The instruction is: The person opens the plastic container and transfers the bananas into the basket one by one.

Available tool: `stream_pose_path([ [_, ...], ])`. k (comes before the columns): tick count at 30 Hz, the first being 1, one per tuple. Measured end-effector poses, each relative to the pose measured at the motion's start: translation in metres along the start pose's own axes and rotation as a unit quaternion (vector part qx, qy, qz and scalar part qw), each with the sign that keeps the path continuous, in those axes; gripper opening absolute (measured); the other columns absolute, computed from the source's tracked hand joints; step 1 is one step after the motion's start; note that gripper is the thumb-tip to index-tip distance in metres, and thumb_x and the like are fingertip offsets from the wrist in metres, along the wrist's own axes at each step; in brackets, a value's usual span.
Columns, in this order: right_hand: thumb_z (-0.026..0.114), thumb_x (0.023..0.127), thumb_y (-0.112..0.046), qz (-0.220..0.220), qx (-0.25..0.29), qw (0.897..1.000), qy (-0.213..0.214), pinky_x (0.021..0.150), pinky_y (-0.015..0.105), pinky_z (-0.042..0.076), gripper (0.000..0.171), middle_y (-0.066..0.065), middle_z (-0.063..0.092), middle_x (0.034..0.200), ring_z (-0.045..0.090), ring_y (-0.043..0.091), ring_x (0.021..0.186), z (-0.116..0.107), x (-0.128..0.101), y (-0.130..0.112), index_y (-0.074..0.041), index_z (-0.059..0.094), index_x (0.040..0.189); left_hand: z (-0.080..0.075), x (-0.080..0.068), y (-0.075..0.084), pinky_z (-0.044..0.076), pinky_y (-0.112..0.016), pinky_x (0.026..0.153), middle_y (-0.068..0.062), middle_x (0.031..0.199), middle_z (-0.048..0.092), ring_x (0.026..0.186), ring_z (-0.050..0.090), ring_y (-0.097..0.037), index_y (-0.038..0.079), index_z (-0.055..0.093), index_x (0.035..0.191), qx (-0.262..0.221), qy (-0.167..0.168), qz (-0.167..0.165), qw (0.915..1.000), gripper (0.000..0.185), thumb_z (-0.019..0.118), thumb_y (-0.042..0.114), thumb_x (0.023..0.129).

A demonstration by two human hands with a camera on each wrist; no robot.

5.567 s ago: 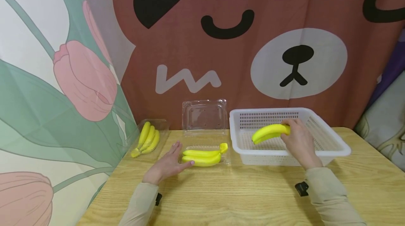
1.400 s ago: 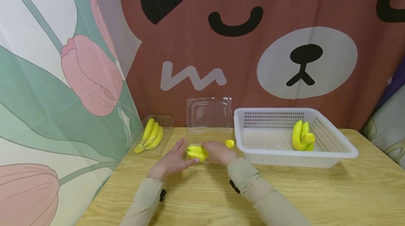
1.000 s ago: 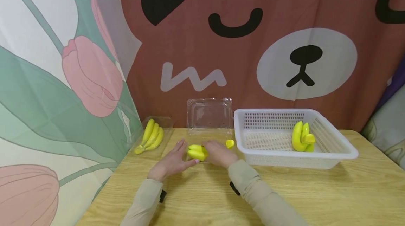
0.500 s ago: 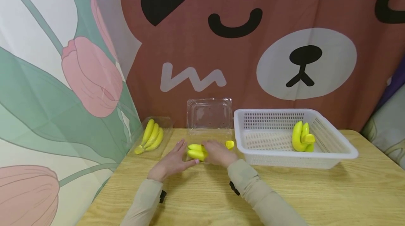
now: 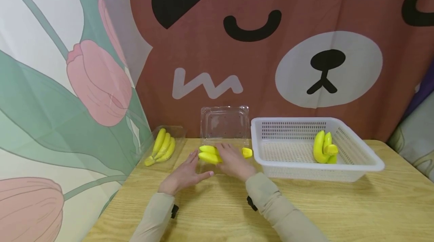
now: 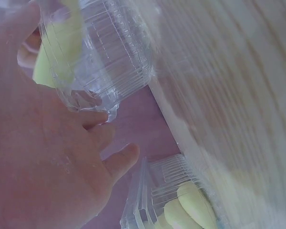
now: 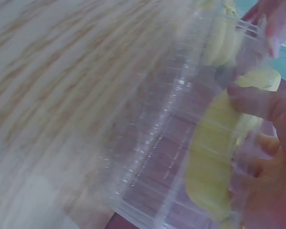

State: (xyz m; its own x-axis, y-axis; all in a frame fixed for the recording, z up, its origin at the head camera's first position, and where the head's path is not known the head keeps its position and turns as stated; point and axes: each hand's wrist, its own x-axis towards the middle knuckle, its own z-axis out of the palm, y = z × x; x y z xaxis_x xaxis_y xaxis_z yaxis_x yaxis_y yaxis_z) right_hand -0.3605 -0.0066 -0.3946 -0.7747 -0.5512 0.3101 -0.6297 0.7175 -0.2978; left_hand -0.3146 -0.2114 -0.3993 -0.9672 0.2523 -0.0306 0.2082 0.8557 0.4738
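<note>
A yellow banana bunch (image 5: 207,153) is gripped by my right hand (image 5: 234,161) just above the base of an open clear plastic clamshell box (image 5: 224,122), whose lid stands upright behind. In the right wrist view my fingers (image 7: 262,102) curl round the bunch (image 7: 212,157), seen through the clear box wall (image 7: 152,157). My left hand (image 5: 184,174) lies flat with straight fingers against the box's left side. In the left wrist view the palm (image 6: 47,157) touches the clear box (image 6: 109,62).
A white perforated basket (image 5: 369,161) stands to the right with another banana bunch (image 5: 322,147) inside. A closed clear box of bananas (image 5: 162,145) leans at the far left by the curtain. The wooden table (image 5: 339,204) stretches toward me.
Earlier my right hand put a bunch in the basket, then came over to the clear box. In the last half second the gripped bunch has risen slightly. My left hand has stayed put.
</note>
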Motion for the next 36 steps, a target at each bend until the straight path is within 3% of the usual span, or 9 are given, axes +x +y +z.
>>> stream_pose_path([
  [8,0.078,0.086,-0.018,-0.008,0.006,0.999,0.044,0.111,0.046,0.032,0.07,0.01,0.051,0.139,0.045,0.029,0.129,-0.015,0.0,-0.008,-0.007,0.043,0.145,0.001,0.0,0.0,0.024,-0.054,0.114,-0.01,0.164,0.006,0.148,0.011,-0.029,0.006,0.016,0.158,-0.001,0.003,0.002,1.0,0.103,0.057,0.069,0.087],
  [13,0.081,0.083,-0.019,-0.007,-0.005,0.997,0.08,0.108,0.042,0.037,0.072,0.009,0.053,0.137,0.049,0.027,0.124,-0.027,-0.002,-0.011,-0.006,0.044,0.144,0.002,0.0,0.0,0.025,-0.054,0.113,-0.009,0.164,0.006,0.148,0.012,-0.03,0.005,0.018,0.157,0.0,0.003,0.001,1.0,0.104,0.056,0.07,0.086],
  [36,0.084,0.079,-0.012,0.006,0.039,0.979,0.201,0.106,0.048,0.037,0.073,0.009,0.051,0.139,0.048,0.029,0.123,-0.066,-0.029,0.008,-0.01,0.046,0.142,0.004,0.001,-0.001,0.024,-0.052,0.115,-0.008,0.164,0.006,0.148,0.012,-0.03,0.005,0.02,0.157,0.001,0.003,0.003,1.0,0.102,0.057,0.069,0.087],
])
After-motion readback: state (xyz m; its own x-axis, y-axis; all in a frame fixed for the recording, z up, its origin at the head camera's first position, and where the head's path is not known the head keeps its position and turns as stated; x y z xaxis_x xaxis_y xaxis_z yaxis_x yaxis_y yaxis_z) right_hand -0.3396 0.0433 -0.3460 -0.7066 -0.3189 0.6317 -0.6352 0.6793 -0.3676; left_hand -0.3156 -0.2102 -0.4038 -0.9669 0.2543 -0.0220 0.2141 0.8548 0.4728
